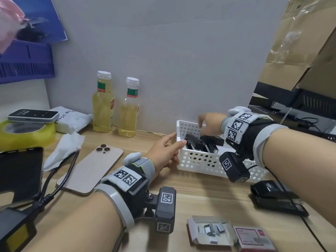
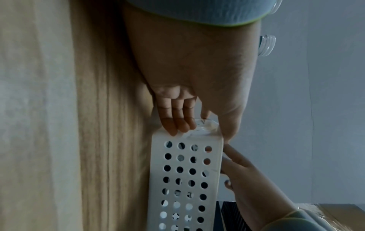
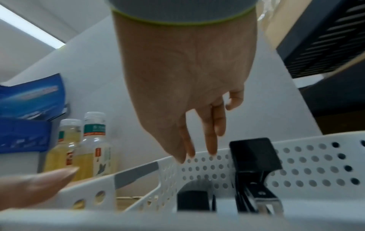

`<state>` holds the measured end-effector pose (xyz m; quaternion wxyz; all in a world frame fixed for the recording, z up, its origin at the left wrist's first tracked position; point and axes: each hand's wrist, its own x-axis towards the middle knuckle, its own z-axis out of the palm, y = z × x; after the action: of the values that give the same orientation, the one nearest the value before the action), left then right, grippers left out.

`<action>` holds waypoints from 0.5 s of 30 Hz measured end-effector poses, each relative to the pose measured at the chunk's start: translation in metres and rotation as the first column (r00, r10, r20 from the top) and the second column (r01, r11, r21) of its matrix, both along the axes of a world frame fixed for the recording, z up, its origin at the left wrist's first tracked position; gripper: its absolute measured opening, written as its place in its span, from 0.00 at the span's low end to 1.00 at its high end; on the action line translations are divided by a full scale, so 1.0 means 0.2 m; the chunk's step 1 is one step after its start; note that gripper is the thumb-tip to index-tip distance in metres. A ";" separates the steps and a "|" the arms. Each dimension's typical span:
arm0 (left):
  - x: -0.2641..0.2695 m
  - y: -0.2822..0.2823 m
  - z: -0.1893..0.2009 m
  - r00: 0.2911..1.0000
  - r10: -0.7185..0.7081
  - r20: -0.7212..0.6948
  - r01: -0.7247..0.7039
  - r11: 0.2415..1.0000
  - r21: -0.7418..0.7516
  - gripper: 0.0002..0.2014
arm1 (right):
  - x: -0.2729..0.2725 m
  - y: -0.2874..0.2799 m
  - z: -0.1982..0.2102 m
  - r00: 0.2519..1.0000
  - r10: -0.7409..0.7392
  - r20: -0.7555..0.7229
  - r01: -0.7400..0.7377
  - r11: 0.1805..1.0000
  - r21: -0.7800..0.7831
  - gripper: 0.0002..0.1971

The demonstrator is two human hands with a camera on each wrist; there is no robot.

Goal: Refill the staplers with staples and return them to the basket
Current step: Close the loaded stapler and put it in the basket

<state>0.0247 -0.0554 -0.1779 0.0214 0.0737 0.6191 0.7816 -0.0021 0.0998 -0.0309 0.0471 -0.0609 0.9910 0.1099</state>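
White perforated plastic under the fingertips: left hand [image 1: 164, 148] braces the near-left corner of the basket [image 1: 203, 161], thumb over the rim, fingers [image 2: 178, 123] bent and pressed against the end wall. Grip reads as steadying the basket, not lifting it.

Right hand [image 1: 211, 125] hangs over the basket interior, fingers [image 3: 212, 137] straight, relaxed, slightly spread, pointing down. Nothing held; tips just above the black staplers in the basket [image 1: 201, 143].

Staplers: at least two in the basket, one standing on end against the far wall, its metal parts showing in the right wrist view. One more stapler [image 1: 276, 199] lies on the wooden desk [image 1: 190, 195], outside the basket, near the right forearm.

Staple box [image 1: 211, 230] open at the near desk edge, loose staple strips in it; a red box [image 1: 252, 237] touches it.

Progress, judged: midway. Cannot tell which staplers in the basket are refilled. The one on the desk is not yet returned.

Hard to read:
- exact stapler count; right wrist rig covers part of the interior
- whether the desk stapler is loaded
- right thumb
- red box cut off by frame edge
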 end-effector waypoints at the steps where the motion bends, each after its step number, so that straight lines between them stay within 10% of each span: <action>1: 0.00 0.00 0.00 1.000 0.005 -0.002 -0.006 1.000 -0.004 0.31 | 0.01 -0.03 0.00 0.998 0.030 0.051 -0.031 0.999 0.019 0.11; 5: 0.01 -0.01 0.00 1.000 0.018 -0.016 -0.019 1.000 -0.012 0.26 | 0.03 -0.12 -0.09 0.958 0.093 0.269 -0.123 0.988 0.094 0.15; 15: 0.00 0.00 -0.01 1.000 0.023 0.001 -0.024 0.999 0.029 0.26 | 0.07 -0.16 -0.02 0.981 0.096 0.169 -0.059 0.976 -0.211 0.05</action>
<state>0.0254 -0.0558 -0.1806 0.0114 0.0665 0.6084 0.7907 0.0110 0.0668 -0.0358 0.1246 -0.1137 0.9857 0.0029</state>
